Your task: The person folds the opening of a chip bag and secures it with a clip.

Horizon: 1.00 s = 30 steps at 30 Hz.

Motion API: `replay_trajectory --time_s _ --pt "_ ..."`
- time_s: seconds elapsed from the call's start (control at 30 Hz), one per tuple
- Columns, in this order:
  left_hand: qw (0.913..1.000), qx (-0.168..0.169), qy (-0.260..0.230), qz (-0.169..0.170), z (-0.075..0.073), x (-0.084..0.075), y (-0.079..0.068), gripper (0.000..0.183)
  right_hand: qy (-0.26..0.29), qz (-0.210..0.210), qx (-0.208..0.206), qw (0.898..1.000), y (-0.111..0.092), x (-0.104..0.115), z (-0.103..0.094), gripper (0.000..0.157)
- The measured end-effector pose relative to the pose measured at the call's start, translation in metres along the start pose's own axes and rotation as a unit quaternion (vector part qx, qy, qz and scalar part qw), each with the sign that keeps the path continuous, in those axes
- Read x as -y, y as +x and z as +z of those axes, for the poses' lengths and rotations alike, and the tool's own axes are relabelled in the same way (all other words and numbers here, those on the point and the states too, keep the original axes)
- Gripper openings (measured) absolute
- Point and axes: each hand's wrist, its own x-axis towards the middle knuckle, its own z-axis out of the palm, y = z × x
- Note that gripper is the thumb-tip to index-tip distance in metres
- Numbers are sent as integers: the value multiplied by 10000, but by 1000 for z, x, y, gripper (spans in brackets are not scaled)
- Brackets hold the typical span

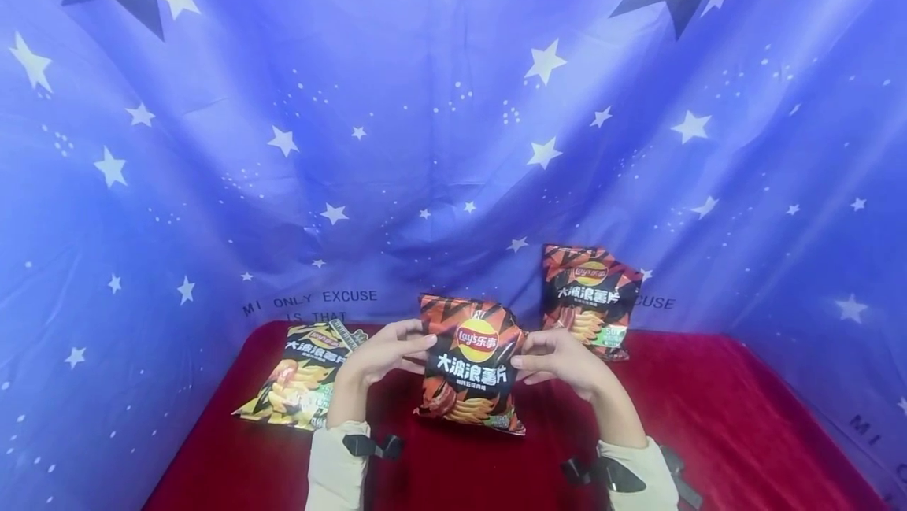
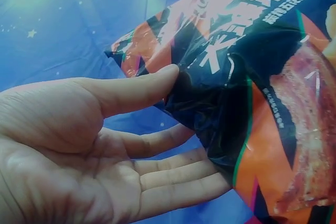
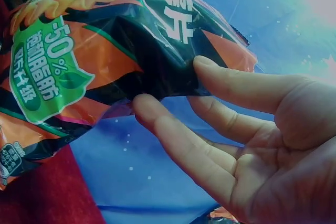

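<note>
An orange and black bag of potato chips [image 1: 468, 385] stands upright in the middle, its printed front facing me. My left hand [image 1: 386, 353] pinches its left edge, thumb on the front and fingers behind, as the left wrist view shows. At the opposite edge my right hand [image 1: 560, 361] grips the bag, its thumb [image 3: 231, 80] on the printed side. A yellow and black chip bag [image 1: 301, 377] lies beside my left forearm, partly covered by it. Behind my right hand a second orange chip bag [image 1: 591, 298] leans near the backdrop.
A red velvet cloth [image 1: 723, 409] covers the table. Blue fabric with white stars [image 1: 439, 141] hangs behind and at both sides, meeting the table's back edge. Black straps [image 1: 623, 475] circle both sleeves at the wrists.
</note>
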Motion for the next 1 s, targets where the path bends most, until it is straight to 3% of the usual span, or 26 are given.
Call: replay_trajectory --time_s 0.5,0.7,0.83,1.0 --pt "9982 588 -48 -47 -3 10 3 27 -498 154 246 9983 4 -12 1 27" --pt "9986 528 58 -31 -4 10 3 23 -573 218 200 9979 3 -13 -2 25" --pt "9986 242 471 -2 -3 9 2 33 -590 251 203 9977 1 -13 -6 27" --pt "9914 -596 1155 164 1 3 0 50 -688 237 159 9972 0 -12 -9 28"
